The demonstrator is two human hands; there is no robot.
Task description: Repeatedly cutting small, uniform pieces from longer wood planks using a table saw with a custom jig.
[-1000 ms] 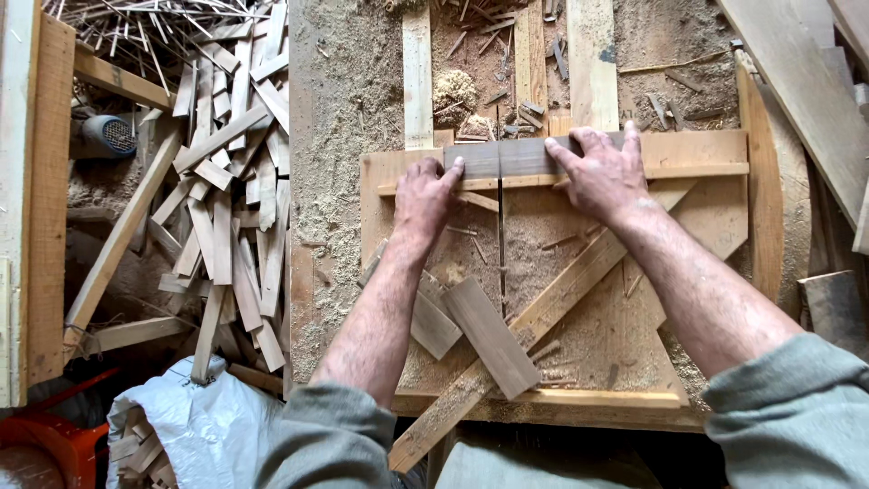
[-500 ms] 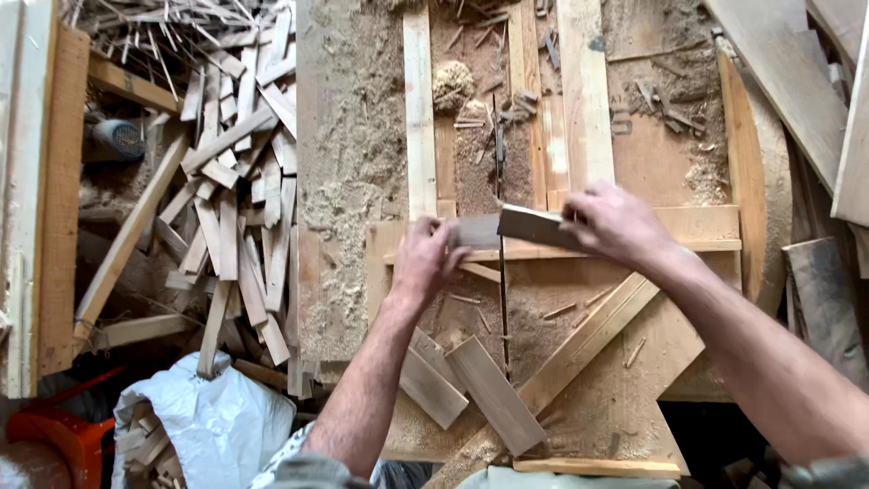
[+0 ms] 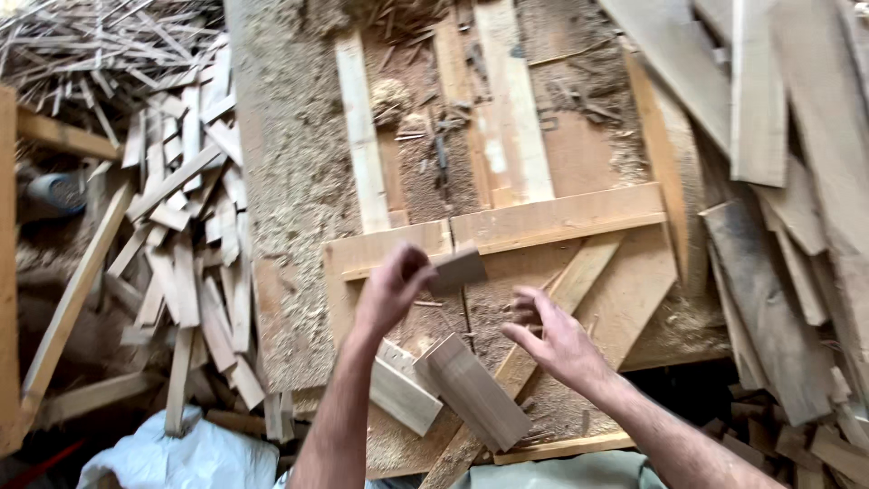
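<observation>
- The desk (image 3: 299, 181), thick with sawdust, carries a wooden sled (image 3: 561, 217) with a slot down its middle; a heap of offcuts (image 3: 181, 263) lies to its left.
- A second ago both hands pressed a small wood piece flat against the sled's fence; half a second ago it was being lifted away.
- Now the left hand (image 3: 394, 290) alone keeps its grip clenched on that small wood piece (image 3: 455, 269), raised just above the slot.
- The right hand (image 3: 552, 340) has let go, fingers spread and empty, near two cut blocks (image 3: 453, 394).
</observation>
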